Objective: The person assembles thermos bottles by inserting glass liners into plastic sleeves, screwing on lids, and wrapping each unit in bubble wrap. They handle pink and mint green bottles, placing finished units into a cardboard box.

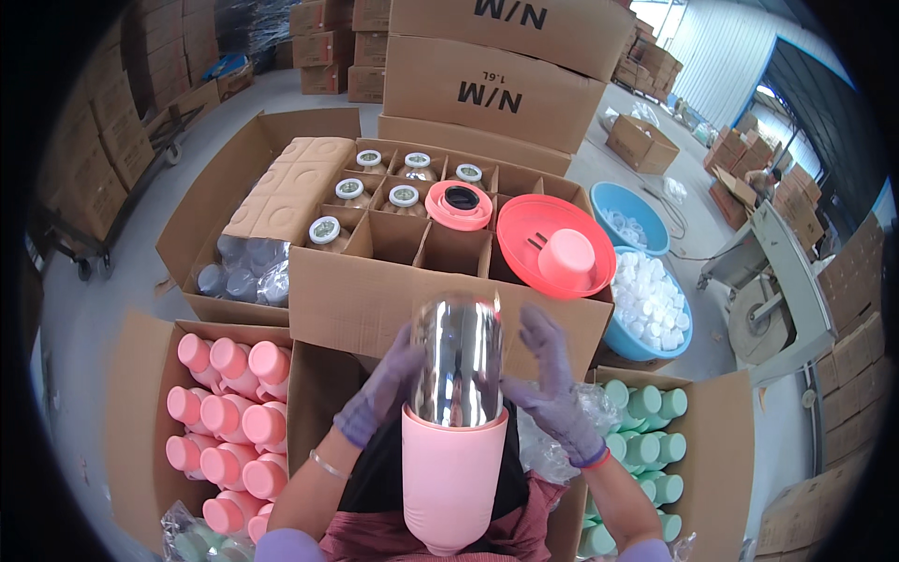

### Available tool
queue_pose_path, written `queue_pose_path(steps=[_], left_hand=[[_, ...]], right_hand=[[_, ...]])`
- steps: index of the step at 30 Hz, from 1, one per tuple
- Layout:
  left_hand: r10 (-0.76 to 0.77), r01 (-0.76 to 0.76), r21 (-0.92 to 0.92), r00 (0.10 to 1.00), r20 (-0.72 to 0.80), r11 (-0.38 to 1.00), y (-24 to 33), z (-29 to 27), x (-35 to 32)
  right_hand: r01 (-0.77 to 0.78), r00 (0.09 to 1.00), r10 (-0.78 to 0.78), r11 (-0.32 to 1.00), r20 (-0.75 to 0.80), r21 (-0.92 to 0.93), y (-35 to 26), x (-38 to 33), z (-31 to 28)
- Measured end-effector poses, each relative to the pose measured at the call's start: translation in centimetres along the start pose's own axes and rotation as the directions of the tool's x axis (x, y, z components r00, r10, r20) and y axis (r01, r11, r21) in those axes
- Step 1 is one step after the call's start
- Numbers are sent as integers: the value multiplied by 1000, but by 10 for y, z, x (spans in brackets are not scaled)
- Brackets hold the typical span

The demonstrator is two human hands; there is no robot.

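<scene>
A mirror-silver glass flask liner (456,365) stands upside down in the mouth of a pink bottle shell (453,478). The shell is upright at my lap, its narrow end down. Along the liner's left side lies my left hand (386,382) in a purple glove, fingers stretched out and partly blurred. My right hand (552,395), also gloved, is on the other side, fingers apart, its thumb close to the liner. Directly ahead is a divided carton (375,300) with several silver liners with white-rimmed ends (405,199), a pink ring-shaped part (459,204) and a red basin (524,258) holding a pink cup-shaped part (567,259).
Pink bottle shells (225,414) fill a carton at left, green ones (643,450) a carton at right. Blue basins hold white caps (648,295) and clear rings (623,228). Large stacked cartons (496,89) rise behind. A grey machine stand (773,281) is at far right.
</scene>
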State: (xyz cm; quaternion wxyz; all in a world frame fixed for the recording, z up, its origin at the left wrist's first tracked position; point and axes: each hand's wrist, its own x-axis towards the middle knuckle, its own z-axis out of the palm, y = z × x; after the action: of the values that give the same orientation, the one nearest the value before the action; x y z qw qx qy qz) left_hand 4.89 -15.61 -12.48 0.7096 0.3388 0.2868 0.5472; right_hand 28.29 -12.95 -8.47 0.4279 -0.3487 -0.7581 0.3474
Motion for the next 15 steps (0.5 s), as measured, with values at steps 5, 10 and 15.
queue_pose_path(steps=[5,10,15], left_hand=[[-64,49,348,998,30,936,4,-2,-53],[-133,54,754,990,44,654,32,-14,-50],[228,-72,598,955,-189,798,74,-26,77]], right_hand=[[-392,903,259,824,343,410,-1,-15,8],[-594,642,220,748,735,295,18,-6,8],[-157,393,62,988,917,0,1,36,25]])
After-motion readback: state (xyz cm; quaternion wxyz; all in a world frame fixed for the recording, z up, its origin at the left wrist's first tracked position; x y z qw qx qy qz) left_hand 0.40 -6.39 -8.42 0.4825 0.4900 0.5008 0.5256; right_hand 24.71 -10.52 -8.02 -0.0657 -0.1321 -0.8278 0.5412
